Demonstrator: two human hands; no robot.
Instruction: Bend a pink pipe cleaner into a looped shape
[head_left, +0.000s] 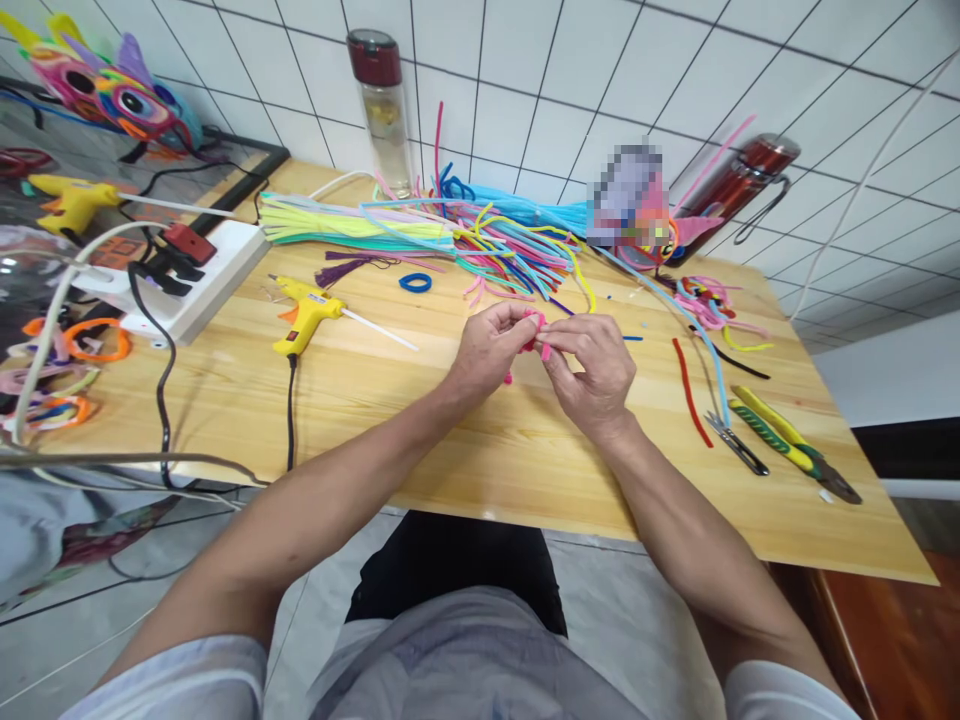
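Note:
My left hand point(486, 350) and my right hand point(592, 370) meet above the middle of the wooden table point(420, 440). Both pinch a small pink pipe cleaner piece point(537, 334), bent between the fingertips, with a short pink end hanging below. Both hands are closed on it. Behind them lies a spread of coloured pipe cleaners point(450, 240) in green, yellow, blue and pink.
A yellow glue gun point(306, 318) lies left of my hands, its cord dropping over the table edge. A white power strip point(196, 282) sits far left. Pliers point(787, 443), small scissors point(739, 443) and a red pipe cleaner point(690, 390) lie at right. Two bottles point(384, 105) stand at the back.

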